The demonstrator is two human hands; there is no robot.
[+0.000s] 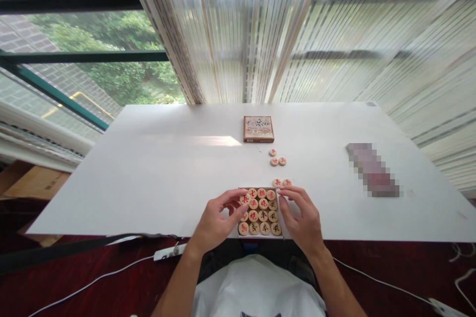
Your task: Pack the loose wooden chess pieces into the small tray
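Observation:
My left hand (pixel 222 213) pinches a round wooden Chinese chess piece (pixel 244 199) with a red character between thumb and fingertips. It holds this piece over the left side of an open shallow box (pixel 281 232), which lies at the table's near edge. Inside the box, rows of chess pieces (pixel 263 216) show red and black characters; some on the left are partly hidden by my hand. My right hand (pixel 303 215) is at the box's right edge, thumb and fingers apart, with nothing seen in it. Just beyond its fingertips lie two red-character pieces (pixel 277 183) on the table.
The box lid (pixel 259 129), printed with Chinese characters, lies farther back on the white table (pixel 167 173). Between lid and box are three loose pieces (pixel 274 161). A blurred-out flat object (pixel 374 171) lies at the right. Curtains and a window stand behind.

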